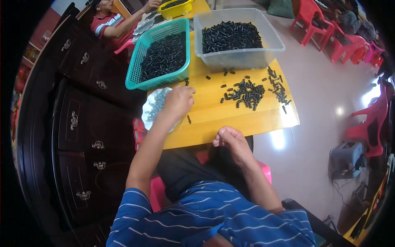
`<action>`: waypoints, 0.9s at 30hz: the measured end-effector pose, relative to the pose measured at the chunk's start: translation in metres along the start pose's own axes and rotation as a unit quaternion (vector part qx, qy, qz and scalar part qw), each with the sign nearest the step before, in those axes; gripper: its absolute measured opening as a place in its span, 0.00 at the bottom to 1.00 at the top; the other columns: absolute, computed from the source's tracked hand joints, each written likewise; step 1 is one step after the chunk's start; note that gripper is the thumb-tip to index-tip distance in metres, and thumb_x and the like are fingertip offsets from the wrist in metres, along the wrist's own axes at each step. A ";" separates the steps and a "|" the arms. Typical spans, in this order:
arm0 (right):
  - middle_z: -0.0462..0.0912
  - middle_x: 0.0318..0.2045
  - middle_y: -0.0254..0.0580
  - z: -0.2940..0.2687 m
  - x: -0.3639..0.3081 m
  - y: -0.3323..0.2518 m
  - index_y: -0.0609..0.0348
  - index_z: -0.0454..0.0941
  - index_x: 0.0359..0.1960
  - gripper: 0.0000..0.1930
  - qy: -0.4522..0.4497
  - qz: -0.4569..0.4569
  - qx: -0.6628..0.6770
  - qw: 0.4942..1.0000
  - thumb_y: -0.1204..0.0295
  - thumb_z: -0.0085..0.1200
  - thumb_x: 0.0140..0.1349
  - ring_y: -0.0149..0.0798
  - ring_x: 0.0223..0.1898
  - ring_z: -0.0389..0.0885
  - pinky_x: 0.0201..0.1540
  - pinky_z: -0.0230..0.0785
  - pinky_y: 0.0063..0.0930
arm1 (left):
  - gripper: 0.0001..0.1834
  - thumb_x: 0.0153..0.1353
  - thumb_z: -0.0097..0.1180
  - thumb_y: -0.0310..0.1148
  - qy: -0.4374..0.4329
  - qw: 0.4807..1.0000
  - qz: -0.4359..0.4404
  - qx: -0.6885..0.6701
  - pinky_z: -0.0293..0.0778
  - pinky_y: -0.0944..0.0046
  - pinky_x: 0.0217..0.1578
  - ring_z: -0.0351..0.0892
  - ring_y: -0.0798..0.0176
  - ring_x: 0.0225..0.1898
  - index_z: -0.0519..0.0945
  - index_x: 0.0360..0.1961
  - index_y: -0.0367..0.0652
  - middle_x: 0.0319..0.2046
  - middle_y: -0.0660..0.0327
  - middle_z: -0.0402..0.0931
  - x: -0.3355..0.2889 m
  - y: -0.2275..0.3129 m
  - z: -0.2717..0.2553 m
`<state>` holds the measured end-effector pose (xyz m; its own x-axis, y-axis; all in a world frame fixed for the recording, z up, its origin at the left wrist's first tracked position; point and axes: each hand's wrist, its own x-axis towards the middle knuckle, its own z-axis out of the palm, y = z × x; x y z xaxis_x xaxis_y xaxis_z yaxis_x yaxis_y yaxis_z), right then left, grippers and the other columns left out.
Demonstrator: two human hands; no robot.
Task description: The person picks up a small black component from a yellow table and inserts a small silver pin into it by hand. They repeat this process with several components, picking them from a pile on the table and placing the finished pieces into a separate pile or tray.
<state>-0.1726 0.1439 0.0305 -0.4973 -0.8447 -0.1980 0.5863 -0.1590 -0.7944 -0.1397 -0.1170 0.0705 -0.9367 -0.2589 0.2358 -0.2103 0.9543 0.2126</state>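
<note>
My left hand [180, 101] is over the right side of a white scalloped plate [145, 116] that holds small silvery metal pieces [157, 103]. Its fingers are curled together, and whatever they may hold is hidden. At the table's front edge, my right hand [231, 139] has its thumb pressed against bent fingers; I cannot make out anything in it. Right of the left hand, short black cylindrical pieces [247, 94] lie in a loose pile on the yellow table [201, 125]. One black piece [189, 119] lies alone near the plate.
A green perforated basket [132, 74] and a translucent plastic bin [240, 61], both holding many black pieces, stand at the table's far side. Dark cabinets [88, 119] line the left. Across the table sits another person [113, 29] beside a yellow basket [176, 10]. Pink chairs [307, 20] stand at right.
</note>
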 end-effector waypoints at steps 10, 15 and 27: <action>0.82 0.31 0.34 0.000 -0.001 -0.001 0.57 0.78 0.35 0.15 -0.005 0.006 0.005 1.000 0.60 0.49 0.75 0.28 0.35 0.79 0.44 0.71 0.23 | 0.12 0.51 0.64 0.26 -0.056 0.996 0.040 0.049 0.74 0.51 0.52 0.78 0.48 0.48 0.86 0.39 0.40 0.38 0.55 0.84 0.000 -0.007 0.013; 0.82 0.32 0.34 -0.002 0.002 0.002 0.55 0.78 0.35 0.14 0.003 -0.002 0.012 1.000 0.60 0.51 0.74 0.28 0.35 0.79 0.44 0.70 0.23 | 0.12 0.50 0.65 0.26 -0.017 0.994 0.107 -0.026 0.74 0.52 0.51 0.78 0.48 0.47 0.84 0.39 0.39 0.38 0.53 0.83 0.000 0.015 0.010; 0.82 0.41 0.30 -0.004 0.003 -0.002 0.53 0.78 0.48 0.12 0.071 -0.023 0.133 0.988 0.60 0.56 0.72 0.27 0.38 0.80 0.47 0.72 0.24 | 0.14 0.56 0.64 0.23 -0.082 0.900 0.074 -0.422 0.75 0.62 0.53 0.81 0.60 0.50 0.84 0.45 0.39 0.46 0.57 0.83 -0.034 0.082 -0.006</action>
<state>-0.1778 0.1435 0.0292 -0.6003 -0.7569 -0.2585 0.6990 -0.3394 -0.6295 -0.1238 -0.0309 0.0861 -0.9803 -0.0463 0.1918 0.1426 0.5057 0.8509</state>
